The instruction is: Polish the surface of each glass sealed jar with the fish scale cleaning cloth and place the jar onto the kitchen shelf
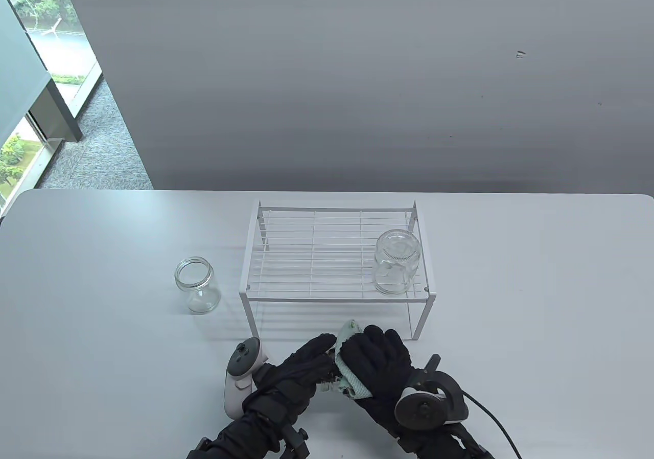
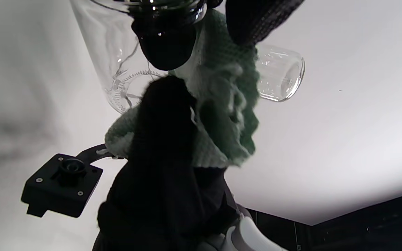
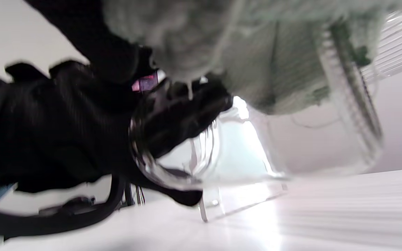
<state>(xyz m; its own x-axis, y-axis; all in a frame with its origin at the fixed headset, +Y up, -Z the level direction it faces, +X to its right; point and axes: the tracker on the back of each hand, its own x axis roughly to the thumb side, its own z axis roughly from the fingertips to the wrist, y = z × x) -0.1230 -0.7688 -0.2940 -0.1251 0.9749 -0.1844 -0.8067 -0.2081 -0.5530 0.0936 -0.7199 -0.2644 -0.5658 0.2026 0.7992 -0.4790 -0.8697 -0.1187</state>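
Glass jar on shelf (image 1: 396,262) already sits on the right end of the white wire kitchen shelf (image 1: 306,254), so one placement looks done; a second jar (image 1: 196,285) stands untouched on the surface left of the shelf. Third jar (image 2: 124,69) is mid-polish near the front edge: left hand (image 1: 296,372) has its fingers in the mouth, right hand (image 1: 378,367) clamps the green cloth (image 1: 350,372) round the wall. Judged about a third complete.

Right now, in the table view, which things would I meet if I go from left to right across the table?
Open jar standing on the table → left hand → green cloth → jar on the shelf → right hand's tracker. The white wire shelf spans the middle, so I give it no place.
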